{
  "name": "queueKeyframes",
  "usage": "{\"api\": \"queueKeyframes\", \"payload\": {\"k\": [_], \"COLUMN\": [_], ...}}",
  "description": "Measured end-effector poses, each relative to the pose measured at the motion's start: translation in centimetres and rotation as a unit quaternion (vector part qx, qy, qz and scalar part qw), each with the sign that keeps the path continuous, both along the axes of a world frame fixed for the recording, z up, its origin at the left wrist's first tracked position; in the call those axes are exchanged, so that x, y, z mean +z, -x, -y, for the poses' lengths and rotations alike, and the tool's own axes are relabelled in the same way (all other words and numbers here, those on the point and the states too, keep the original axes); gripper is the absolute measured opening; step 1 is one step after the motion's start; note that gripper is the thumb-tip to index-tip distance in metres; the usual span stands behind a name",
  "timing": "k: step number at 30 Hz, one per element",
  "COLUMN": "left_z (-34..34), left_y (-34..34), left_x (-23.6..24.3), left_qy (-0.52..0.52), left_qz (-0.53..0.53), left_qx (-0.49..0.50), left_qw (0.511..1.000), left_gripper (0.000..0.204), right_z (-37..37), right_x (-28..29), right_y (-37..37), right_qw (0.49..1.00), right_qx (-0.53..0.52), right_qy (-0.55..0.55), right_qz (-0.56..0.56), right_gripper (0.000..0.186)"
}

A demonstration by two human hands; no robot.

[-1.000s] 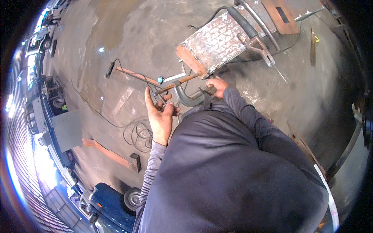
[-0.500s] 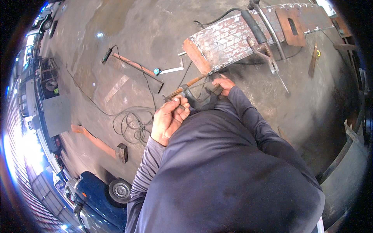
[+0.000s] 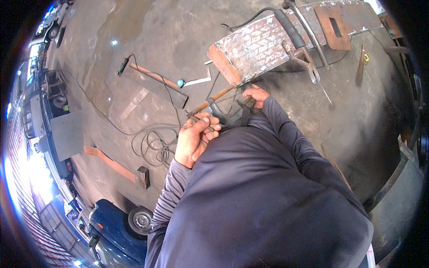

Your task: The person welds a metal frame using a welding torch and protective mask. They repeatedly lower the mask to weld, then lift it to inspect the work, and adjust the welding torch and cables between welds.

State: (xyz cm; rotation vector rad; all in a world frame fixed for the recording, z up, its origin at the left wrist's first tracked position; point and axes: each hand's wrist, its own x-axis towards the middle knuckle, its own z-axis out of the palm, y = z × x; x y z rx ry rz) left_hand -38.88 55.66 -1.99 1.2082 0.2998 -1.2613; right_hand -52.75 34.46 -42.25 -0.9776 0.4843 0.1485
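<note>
A C-clamp (image 3: 214, 110) with a long rusty threaded screw (image 3: 201, 107) lies near my belly, angled toward the end of a mottled steel beam (image 3: 254, 51) with an orange-brown end piece (image 3: 223, 64). My left hand (image 3: 194, 139) pinches the small cross handle at the screw's outer end, fingers curled. My right hand (image 3: 255, 96) grips dark metal near the clamp's far part, just below the beam's corner; whether that is clamp frame or another piece I cannot tell.
A welding electrode holder (image 3: 308, 69), a steel bar (image 3: 313, 35) and a slotted plate (image 3: 333, 29) rest on the beam. On the floor lie coiled cables (image 3: 156, 145), a tape-like blue tool (image 3: 181, 83) and scrap strips (image 3: 109, 161). A blue vehicle (image 3: 107, 223) stands lower left.
My left hand has closed from open, spread fingers onto the screw's handle. My right hand still grips near the beam. The view has shifted slightly.
</note>
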Motion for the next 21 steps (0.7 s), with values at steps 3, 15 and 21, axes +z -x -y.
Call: {"api": "queueKeyframes", "payload": {"k": [3,15,21], "left_z": [0.7,-2.4,-2.2], "left_y": [-0.6,-6.3,-8.5], "left_x": [1.3,-0.9,-1.6], "left_qy": [-0.065,-0.113,-0.096], "left_qz": [0.061,0.49,0.629], "left_qx": [-0.115,-0.52,-0.509], "left_qw": [0.989,0.69,0.58], "left_gripper": [0.019,0.03,0.038], "right_z": [0.0,0.1,0.6], "right_x": [-0.4,0.3,7.8], "right_y": [-0.2,-0.3,-1.9], "right_qw": [0.998,0.998,0.954], "right_qx": [-0.024,0.044,-0.079], "right_qy": [-0.063,-0.049,-0.202], "right_qz": [-0.019,-0.011,-0.209], "right_gripper": [0.053,0.043,0.05]}}
